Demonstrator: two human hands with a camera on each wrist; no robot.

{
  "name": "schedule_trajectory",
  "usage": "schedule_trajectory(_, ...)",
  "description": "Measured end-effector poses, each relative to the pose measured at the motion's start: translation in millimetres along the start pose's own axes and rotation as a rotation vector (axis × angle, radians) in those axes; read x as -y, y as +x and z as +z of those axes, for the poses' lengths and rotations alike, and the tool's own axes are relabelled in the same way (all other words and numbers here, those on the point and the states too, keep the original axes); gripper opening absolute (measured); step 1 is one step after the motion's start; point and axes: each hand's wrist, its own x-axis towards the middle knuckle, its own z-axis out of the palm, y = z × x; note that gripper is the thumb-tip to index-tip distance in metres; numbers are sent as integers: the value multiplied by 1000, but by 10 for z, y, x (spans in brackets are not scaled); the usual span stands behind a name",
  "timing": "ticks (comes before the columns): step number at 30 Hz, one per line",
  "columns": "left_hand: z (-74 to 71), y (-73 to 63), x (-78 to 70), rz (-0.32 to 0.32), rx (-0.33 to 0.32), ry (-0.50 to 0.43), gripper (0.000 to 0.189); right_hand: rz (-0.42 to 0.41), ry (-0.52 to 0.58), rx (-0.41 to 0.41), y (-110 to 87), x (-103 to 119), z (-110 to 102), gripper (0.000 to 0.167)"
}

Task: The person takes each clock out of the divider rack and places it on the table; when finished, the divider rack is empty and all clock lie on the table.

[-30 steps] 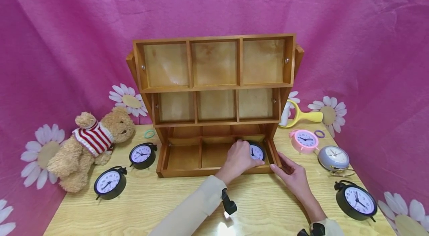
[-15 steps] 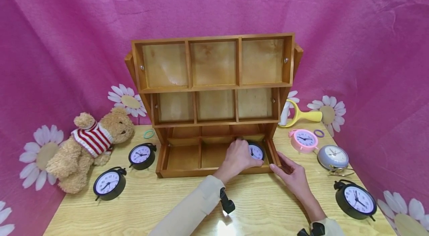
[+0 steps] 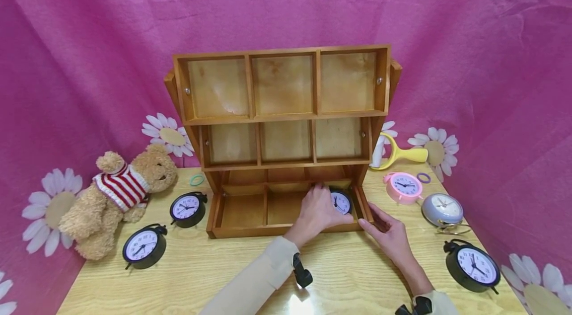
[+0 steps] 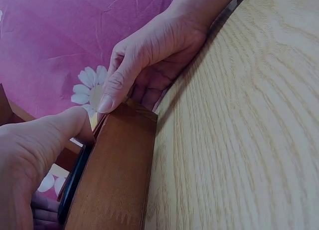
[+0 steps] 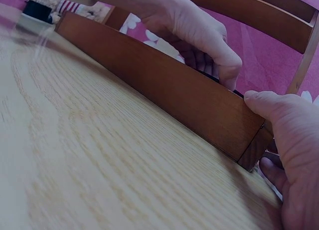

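A three-tier wooden rack stands on the table, each tier split into three compartments. My left hand reaches into the bottom right compartment and grips a black alarm clock by its edge. The clock lies with its white dial facing up. In the left wrist view, the thumb presses the clock's dark rim close behind the front board, with the fingers partly hidden beyond it. My right hand holds the rack's front right corner, thumb on top and fingers along the side, as the right wrist view shows too.
Two black alarm clocks and a teddy bear lie to the left, near a green ring. Rightward are a pink clock, a grey-blue clock, another black clock, a purple ring and a yellow-handled roller.
The head view has shifted very slightly. Both hands, the clock and the rack stay practically where they were.
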Motion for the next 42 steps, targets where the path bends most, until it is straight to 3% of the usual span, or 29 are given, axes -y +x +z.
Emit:
schedule_trajectory(15,-61,-37,26,33,-54,-44,92,10,-9,0,-5,3,1,57)
schedule_trajectory(32,-385,-196,41,63,-135,-115,90,-2,-5,-8,0,-22,13,56)
schedule_trajectory(42,-635,-381,158,41,-157,-124,92,-7,-44,-15,7,-23,5,57)
